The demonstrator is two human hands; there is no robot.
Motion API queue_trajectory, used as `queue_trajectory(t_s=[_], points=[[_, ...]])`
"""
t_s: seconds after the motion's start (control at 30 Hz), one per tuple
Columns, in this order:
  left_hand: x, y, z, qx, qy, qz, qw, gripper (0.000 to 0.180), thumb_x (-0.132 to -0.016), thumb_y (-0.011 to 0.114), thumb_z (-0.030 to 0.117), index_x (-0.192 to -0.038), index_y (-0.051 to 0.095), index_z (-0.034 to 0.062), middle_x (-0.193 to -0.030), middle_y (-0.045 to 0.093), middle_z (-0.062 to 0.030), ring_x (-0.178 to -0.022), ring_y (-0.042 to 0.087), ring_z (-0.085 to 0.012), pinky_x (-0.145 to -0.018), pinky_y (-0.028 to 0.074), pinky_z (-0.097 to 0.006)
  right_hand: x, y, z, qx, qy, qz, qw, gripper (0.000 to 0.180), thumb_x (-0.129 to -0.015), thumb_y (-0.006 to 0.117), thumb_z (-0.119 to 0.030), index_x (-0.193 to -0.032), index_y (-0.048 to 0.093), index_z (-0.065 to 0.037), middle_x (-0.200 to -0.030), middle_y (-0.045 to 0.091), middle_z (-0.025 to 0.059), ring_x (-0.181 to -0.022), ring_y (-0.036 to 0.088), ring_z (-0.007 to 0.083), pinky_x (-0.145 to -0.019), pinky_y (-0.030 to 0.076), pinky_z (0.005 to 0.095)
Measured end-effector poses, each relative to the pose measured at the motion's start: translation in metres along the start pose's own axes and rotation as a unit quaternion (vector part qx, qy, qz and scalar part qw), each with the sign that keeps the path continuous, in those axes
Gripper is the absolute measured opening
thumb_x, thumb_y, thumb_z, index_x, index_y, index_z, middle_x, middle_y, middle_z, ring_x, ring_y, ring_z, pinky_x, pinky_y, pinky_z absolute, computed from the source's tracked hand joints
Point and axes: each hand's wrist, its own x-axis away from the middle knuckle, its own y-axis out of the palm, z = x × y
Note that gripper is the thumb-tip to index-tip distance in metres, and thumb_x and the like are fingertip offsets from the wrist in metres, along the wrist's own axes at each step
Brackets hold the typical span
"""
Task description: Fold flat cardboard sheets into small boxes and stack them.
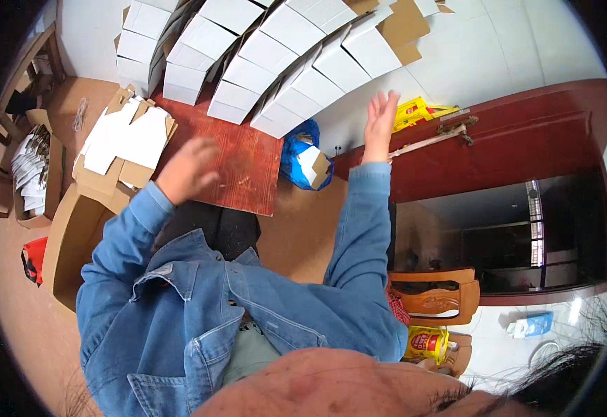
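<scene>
My left hand [187, 169] hovers over the near edge of a red-brown wooden table [241, 167], fingers loosely curled and holding nothing; it is blurred. A pile of flat white box blanks [124, 135] on brown cardboard lies just left of it. My right hand [380, 121] is raised with its fingers spread, holding nothing, near the stacked rows of folded white boxes [282, 62] that lean across the far side of the table. Both arms wear blue denim sleeves.
A blue bag [296, 163] with a small carton in it sits on the floor beside the table. A dark red cabinet [526, 146] stands to the right, with yellow packets [415, 111] on top. A wooden chair [435, 299] and a cardboard box [67, 243] are near me.
</scene>
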Motion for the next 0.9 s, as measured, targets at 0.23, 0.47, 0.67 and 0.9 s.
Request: queue_trajectory(t_s=[0.23, 0.47, 0.67, 0.9], points=[[0.063, 0.011, 0.014, 0.038, -0.025, -0.159, 0.986, 0.048, -0.077, 0.08, 0.014, -0.12, 0.063, 0.0001, -0.117, 0.062, -0.0188, -0.111, 0.061, -0.0397, -0.094, 0.052, -0.045, -0.052, 0.082, -0.009, -0.098, -0.053, -0.075, 0.991, 0.097, -0.098, 0.032, -0.077, -0.164, 0.013, -0.009, -0.17, 0.018, 0.0139, -0.155, 0.02, 0.0303, -0.126, 0.015, 0.0427], [0.119, -0.01, 0.004, 0.01, -0.137, -0.177, 0.975, 0.042, -0.081, 0.077, 0.018, -0.119, 0.065, 0.0026, -0.109, 0.065, -0.0178, -0.101, 0.065, -0.0387, -0.086, 0.055, -0.046, -0.048, 0.101, -0.002, -0.109, -0.003, -0.018, 0.994, 0.088, -0.102, 0.035, -0.07, -0.162, 0.023, -0.006, -0.167, 0.027, 0.0128, -0.152, 0.027, 0.029, -0.124, 0.02, 0.0405], [0.124, -0.026, 0.004, 0.003, -0.132, -0.053, 0.99, 0.044, -0.082, 0.078, 0.016, -0.122, 0.064, 0.003, -0.119, 0.065, -0.0192, -0.108, 0.063, -0.0407, -0.091, 0.054, -0.046, -0.056, 0.079, 0.013, -0.098, 0.003, -0.023, 0.995, 0.088, -0.1, 0.037, -0.071, -0.161, 0.025, -0.009, -0.167, 0.028, 0.0099, -0.152, 0.026, 0.0293, -0.125, 0.017, 0.0436], [0.132, -0.075, -0.073, -0.167, -0.225, 0.18, 0.943, 0.064, -0.079, 0.084, 0.023, -0.133, 0.056, 0.0026, -0.134, 0.057, -0.0223, -0.121, 0.056, -0.0419, -0.105, 0.047, -0.048, -0.021, 0.071, 0.011, -0.033, 0.033, 0.099, 0.994, 0.083, -0.102, 0.039, -0.068, -0.159, 0.029, -0.009, -0.165, 0.032, 0.0126, -0.15, 0.031, 0.0291, -0.123, 0.02, 0.0498]])
